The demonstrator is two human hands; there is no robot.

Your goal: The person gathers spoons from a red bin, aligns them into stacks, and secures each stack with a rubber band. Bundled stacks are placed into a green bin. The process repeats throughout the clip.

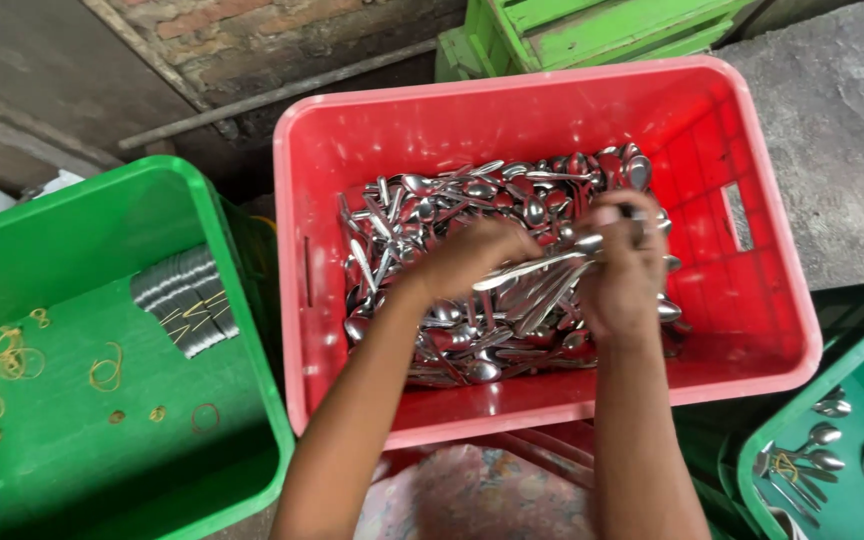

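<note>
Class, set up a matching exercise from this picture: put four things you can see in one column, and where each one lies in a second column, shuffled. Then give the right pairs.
Things:
1. loose pile of spoons
2. rubber bands
3. bunch of spoons
4. tied bundle of spoons

Places:
A. in the green crate on the left, scattered over its floor
B. gripped between the left hand and the right hand
C. in the green crate at the lower right corner
D. on the floor of the red crate

Pairs: 1-D, 2-A, 3-B, 4-C
</note>
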